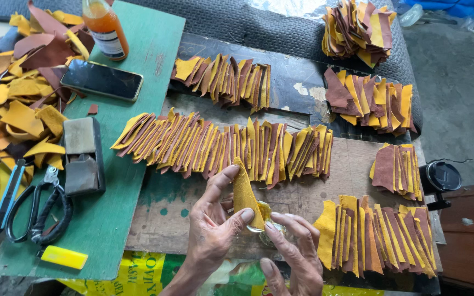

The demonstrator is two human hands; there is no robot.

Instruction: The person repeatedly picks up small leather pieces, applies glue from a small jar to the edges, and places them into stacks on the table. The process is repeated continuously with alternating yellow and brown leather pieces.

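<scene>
The left hand [212, 230] is pinching a yellow leather piece [244, 193] between thumb and fingers, holding it upright just above the bench [154, 219]. The right hand [294, 255] is curling its fingers around a small glass jar [264, 226] that is sitting under the piece; the jar is mostly hidden, so its contents are unclear. Just behind the hands, a long row of yellow and brown leather pieces [220, 145] is lying fanned across the boards, with another fan [377, 235] lying right beside the right hand. On the green board [127, 164] to the left, scissors [42, 211], a phone [101, 80] and an orange bottle [105, 27] are resting near a loose heap of scraps [12, 104].
</scene>
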